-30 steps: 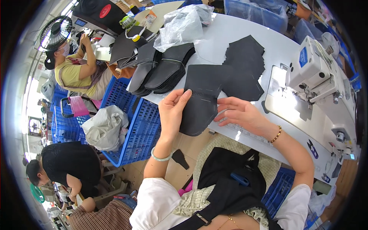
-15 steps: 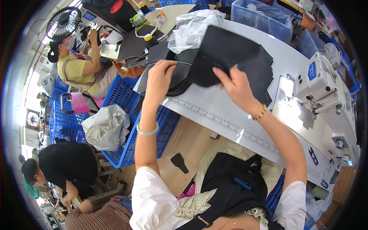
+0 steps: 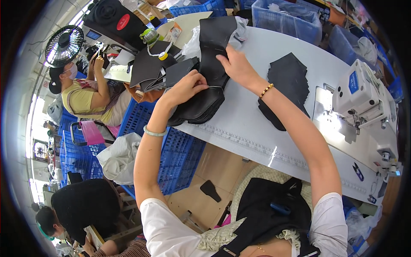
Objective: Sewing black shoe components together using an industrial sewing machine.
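My left hand (image 3: 188, 89) is closed in a pinch at a thin pale cord (image 3: 216, 87) that runs across a stack of black sheet pieces (image 3: 199, 109) near the table's front edge. My right hand (image 3: 239, 68) grips a long black sheet piece (image 3: 217, 36) between thumb and fingers. That piece stands tilted up, its lower end against the stack, so I cannot tell whether it is one sheet or several. Farther right, a second pile of black pieces (image 3: 289, 79) lies fanned unevenly on the white table (image 3: 252, 111), apart from both hands.
At the right stands a white sewing machine (image 3: 357, 88), with small thread snips (image 3: 358, 171) near it. A ruler strip (image 3: 239, 139) follows the front edge. Blue crates (image 3: 180, 158) sit below left; a clear plastic bag (image 3: 193, 43) lies behind the stack. Two co-workers sit at left.
My right hand has carried the black piece leftward from above the right pile to the left stack. My left hand has moved slightly right and down, onto the cord.
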A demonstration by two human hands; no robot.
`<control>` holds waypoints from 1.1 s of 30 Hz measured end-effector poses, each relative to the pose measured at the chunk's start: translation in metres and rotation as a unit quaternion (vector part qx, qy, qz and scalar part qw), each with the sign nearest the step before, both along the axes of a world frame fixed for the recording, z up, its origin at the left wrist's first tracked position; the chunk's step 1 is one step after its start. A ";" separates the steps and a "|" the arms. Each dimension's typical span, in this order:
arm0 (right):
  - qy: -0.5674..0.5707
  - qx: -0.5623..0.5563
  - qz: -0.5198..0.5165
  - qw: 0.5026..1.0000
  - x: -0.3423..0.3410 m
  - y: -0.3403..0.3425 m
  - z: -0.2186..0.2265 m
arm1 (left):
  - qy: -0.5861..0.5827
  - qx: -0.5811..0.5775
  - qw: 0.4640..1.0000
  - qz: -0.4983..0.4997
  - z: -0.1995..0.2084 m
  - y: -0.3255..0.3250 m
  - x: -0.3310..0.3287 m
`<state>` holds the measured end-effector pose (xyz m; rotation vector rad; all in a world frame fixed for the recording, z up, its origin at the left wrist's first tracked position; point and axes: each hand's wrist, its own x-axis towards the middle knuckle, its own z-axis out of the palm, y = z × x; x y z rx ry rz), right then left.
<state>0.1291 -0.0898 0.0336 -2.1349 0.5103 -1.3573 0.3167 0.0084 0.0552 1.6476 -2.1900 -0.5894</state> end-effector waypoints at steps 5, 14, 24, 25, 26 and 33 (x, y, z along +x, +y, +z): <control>0.048 0.021 0.008 0.999 -0.002 -0.016 -0.008 | -0.109 -0.117 0.987 0.000 -0.012 0.003 -0.015; 0.089 0.339 0.159 0.923 -0.001 -0.009 0.004 | -0.135 -0.321 0.926 0.146 -0.033 0.016 -0.037; 0.205 0.436 0.264 0.835 0.003 0.022 -0.001 | -0.135 -0.364 0.904 0.179 -0.022 0.010 -0.026; 0.213 0.441 0.267 0.830 0.001 0.021 0.001 | -0.115 -0.335 0.918 0.179 -0.021 0.011 -0.028; 0.221 0.445 0.269 0.825 0.000 0.021 0.003 | -0.095 -0.305 0.931 0.178 -0.021 0.011 -0.031; 0.268 0.342 0.203 0.877 -0.010 0.028 0.006 | 0.018 -0.212 0.946 0.245 -0.026 0.051 -0.070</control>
